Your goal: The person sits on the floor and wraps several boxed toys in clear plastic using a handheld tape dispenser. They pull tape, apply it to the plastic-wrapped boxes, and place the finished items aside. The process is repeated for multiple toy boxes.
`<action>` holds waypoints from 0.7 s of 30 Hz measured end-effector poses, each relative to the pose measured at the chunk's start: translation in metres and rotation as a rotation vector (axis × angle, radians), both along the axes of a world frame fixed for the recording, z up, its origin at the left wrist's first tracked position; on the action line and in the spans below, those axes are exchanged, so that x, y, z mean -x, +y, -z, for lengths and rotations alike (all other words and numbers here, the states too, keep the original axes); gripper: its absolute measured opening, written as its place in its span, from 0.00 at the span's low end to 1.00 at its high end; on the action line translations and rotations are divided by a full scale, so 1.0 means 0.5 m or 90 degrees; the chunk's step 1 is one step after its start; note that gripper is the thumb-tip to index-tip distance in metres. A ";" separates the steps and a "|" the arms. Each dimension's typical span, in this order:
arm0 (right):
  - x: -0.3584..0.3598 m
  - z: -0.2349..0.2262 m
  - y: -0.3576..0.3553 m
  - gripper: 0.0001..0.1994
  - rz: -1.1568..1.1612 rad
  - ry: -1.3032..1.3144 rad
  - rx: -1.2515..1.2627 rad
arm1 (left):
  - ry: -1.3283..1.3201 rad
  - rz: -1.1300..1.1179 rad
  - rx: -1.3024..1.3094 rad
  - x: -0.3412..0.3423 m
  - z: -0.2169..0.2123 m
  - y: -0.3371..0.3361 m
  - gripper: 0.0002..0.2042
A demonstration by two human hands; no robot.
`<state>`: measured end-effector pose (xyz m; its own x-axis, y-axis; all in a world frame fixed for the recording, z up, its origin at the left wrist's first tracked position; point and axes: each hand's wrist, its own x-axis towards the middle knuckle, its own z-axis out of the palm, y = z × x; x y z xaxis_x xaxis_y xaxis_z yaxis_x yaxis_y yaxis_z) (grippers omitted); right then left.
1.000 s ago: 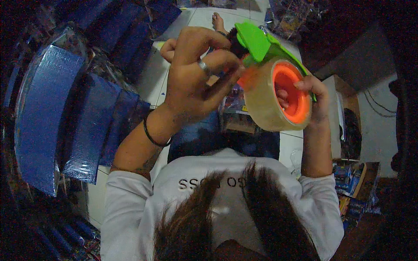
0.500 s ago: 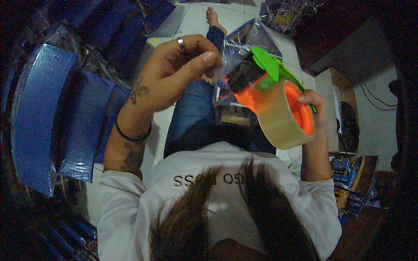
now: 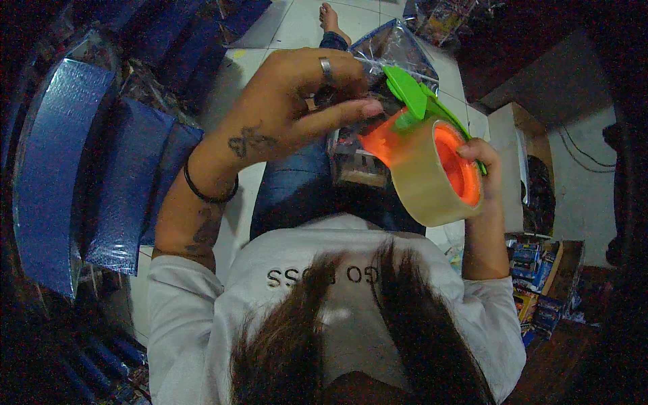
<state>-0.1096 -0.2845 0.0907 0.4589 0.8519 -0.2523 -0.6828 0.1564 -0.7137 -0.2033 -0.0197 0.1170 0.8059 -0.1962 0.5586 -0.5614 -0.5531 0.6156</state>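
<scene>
My right hand (image 3: 483, 162) grips a tape dispenser (image 3: 410, 96) with a bright green handle and orange parts. A wide roll of clear-to-tan packing tape (image 3: 424, 185) sits on its orange hub. At the dispenser's front end is my left hand (image 3: 314, 91), its fingers curled and its thumb stretched toward the orange part. Whatever lies between those fingertips is hidden. Behind and below the dispenser, a package in shiny clear plastic (image 3: 361, 169) rests between my legs, partly covered by my hands.
Blue plastic-wrapped packages (image 3: 61, 169) stand in a row at the left. A box of small colourful packs (image 3: 536, 277) is at the right, near a pale carton (image 3: 506, 162). More plastic-wrapped goods (image 3: 449, 23) lie at the far side on the tiled floor (image 3: 297, 27).
My left hand has moved right, closer to the front of the dispenser. The dispenser in my right hand has shifted slightly left.
</scene>
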 end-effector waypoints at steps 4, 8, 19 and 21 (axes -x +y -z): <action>-0.006 -0.003 -0.007 0.23 0.018 -0.063 0.030 | 0.022 0.076 0.052 -0.005 -0.003 0.025 0.08; -0.015 -0.008 -0.016 0.23 0.040 -0.062 0.046 | 0.057 0.029 0.145 -0.001 -0.019 0.046 0.07; -0.022 0.003 -0.014 0.22 0.012 -0.054 0.025 | -0.703 -0.167 -0.501 -0.036 -0.038 -0.003 0.16; -0.021 0.003 -0.013 0.23 0.009 -0.054 0.021 | -0.626 -0.154 -0.554 -0.030 -0.048 -0.009 0.13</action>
<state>-0.0992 -0.2908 0.0893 0.4914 0.8373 -0.2396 -0.6181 0.1415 -0.7732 -0.1885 -0.0242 0.1410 0.2078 -0.6935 0.6898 -0.3978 -0.7042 -0.5881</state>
